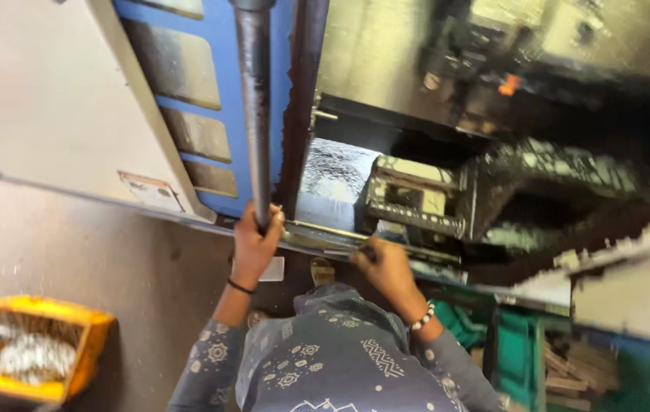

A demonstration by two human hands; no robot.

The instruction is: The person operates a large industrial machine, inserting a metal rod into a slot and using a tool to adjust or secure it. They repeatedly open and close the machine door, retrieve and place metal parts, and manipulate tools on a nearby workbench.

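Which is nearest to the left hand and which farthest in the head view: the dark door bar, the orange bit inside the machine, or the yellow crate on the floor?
From the left hand:
1. Dark bar: gripped by that hand, running up the blue door.
2. Yellow crate: on the floor, lower left.
3. Orange bit: inside the machine, upper right.

I observe my left hand raised with fingers curled closed, wrist banded, and my right hand extended forward, knuckles up, fingers bent, wrist beaded.
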